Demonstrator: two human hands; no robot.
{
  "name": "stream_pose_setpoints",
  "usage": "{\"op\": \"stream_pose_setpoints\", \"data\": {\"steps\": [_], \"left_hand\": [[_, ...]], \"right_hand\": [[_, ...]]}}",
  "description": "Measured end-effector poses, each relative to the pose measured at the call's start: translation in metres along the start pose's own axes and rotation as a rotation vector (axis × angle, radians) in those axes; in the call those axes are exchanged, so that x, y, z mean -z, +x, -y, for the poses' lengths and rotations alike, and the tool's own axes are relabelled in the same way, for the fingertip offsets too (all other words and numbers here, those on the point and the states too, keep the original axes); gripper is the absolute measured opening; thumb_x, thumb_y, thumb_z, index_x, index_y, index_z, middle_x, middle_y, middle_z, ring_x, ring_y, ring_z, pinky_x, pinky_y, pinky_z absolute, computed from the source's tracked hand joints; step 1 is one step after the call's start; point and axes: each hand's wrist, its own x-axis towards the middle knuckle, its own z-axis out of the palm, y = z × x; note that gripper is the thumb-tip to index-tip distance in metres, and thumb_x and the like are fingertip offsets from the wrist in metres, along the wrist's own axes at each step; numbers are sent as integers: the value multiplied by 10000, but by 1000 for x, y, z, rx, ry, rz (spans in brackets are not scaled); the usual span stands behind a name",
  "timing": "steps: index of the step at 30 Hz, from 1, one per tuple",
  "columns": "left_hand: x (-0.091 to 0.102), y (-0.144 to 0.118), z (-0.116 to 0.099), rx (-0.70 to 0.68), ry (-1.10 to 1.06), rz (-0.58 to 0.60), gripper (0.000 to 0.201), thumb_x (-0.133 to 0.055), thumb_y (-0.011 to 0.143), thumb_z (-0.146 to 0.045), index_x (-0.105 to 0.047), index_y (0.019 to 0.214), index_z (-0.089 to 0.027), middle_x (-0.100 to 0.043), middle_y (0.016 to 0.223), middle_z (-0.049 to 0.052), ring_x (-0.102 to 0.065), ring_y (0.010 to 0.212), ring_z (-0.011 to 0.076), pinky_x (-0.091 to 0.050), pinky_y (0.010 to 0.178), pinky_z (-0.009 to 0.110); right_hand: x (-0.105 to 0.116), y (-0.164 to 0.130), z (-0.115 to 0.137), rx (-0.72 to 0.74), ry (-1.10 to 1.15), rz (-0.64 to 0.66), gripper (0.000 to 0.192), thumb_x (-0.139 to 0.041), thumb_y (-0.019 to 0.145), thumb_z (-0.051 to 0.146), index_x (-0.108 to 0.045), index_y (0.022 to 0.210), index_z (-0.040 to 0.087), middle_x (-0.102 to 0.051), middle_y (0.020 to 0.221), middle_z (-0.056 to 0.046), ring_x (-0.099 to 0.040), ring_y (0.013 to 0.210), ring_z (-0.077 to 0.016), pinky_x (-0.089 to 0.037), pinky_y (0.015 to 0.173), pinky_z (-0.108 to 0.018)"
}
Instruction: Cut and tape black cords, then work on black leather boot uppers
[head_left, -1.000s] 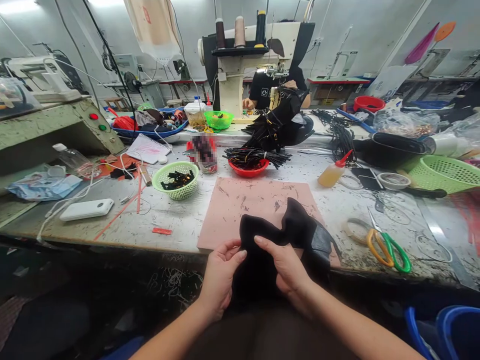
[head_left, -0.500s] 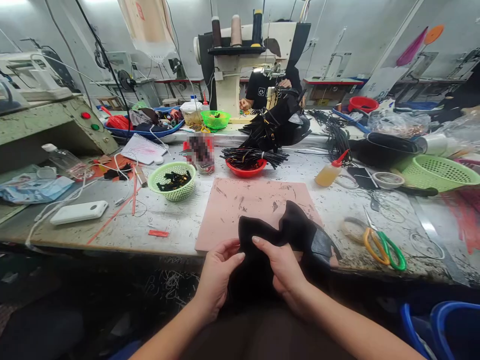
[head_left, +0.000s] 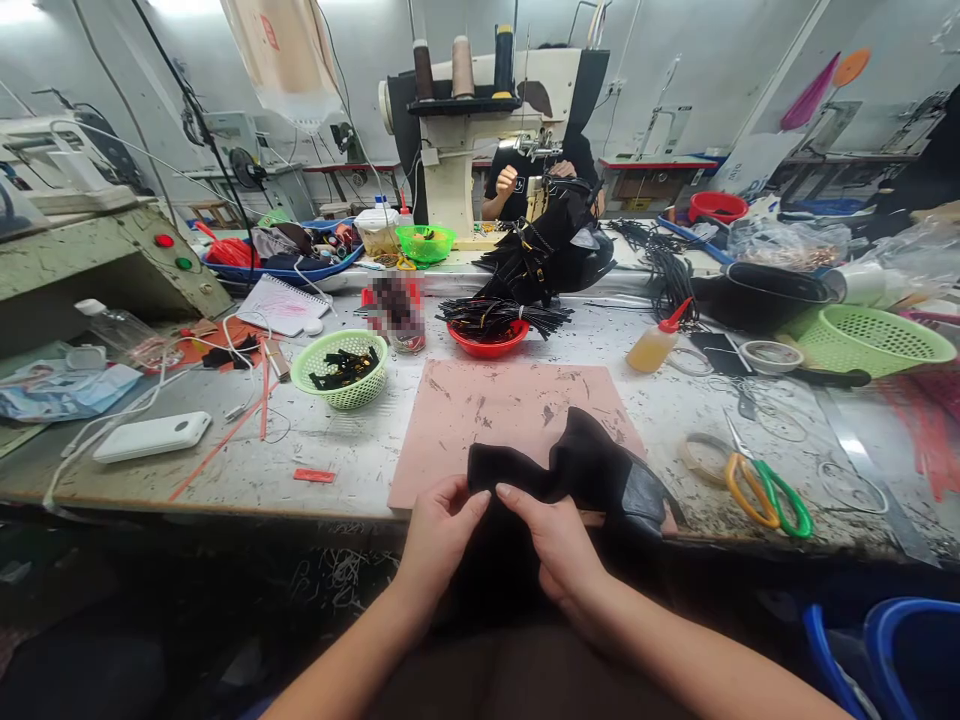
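While pinching wavy-edged black cloth piece (head_left: pixel 589 455) under thumbs of left hand (head_left: pixel 436 532) and right hand (head_left: pixel 562 550), apparently works edge, next likely needing even grip.

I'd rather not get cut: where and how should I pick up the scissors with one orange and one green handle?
Take the scissors by the green loop, probably from the near edge of the bench: both loops face that edge, the blades point away, and the tan roll crowds the orange loop.
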Motion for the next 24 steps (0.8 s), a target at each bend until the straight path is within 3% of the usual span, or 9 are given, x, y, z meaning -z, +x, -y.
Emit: {"op": "stream_pose_setpoints", "data": {"steps": [6, 14, 18, 21, 24], "left_hand": [[1, 8, -3, -178, 345, -70, 235, -558, 759, -328, -521, 582, -177, -491, 541, -32, -449, 539, 128, -352, 506, 222], [-3, 16, -1, -258, 458, -145, 283, -489, 792, -331, -459, 537, -213, -442, 499, -39, -388, 487, 137, -280, 502, 245], [-1, 22, 5, -292, 500, -184, 281, -518, 763, -312, -452, 506, -222, -422, 467, -39, -374, 468, 142, -262, 498, 251], [6, 25, 6, -306, 507, -176, 279, -521, 755, -319, -446, 503, -228, -435, 464, -34, -405, 473, 153, -277, 488, 248], [18, 23, 5, -322, 527, -178, 269, -536, 742, -327, -450, 505, -233, -436, 453, -33, -405, 450, 158, -280, 472, 252]], "right_hand": [[0, 0, -3, 10, 8, -30, 399, -780, 500, 238, -645, 860, 130, -712, 861, -62, -627, 945, -266, -467, 902, -395], [3, 2, -6, 41, -18, -14, 405, -760, 551, 248, -647, 926, 145, -705, 904, -63, -614, 975, -252, -451, 919, -377], [7, 0, -7, -35, -9, 42, 368, -767, 546, 280, -647, 870, 155, -707, 852, -59, -639, 897, -245, -493, 831, -354], [29, -2, 2, -117, -101, 166, 327, -768, 543, 308, -648, 809, 161, -702, 786, -34, -653, 761, -196, -515, 684, -287], [67, -1, 29, -331, -512, 524, 243, -736, 574, 360, -646, 625, 140, -637, 548, -4, -587, 498, -124, -434, 462, -198]]}}
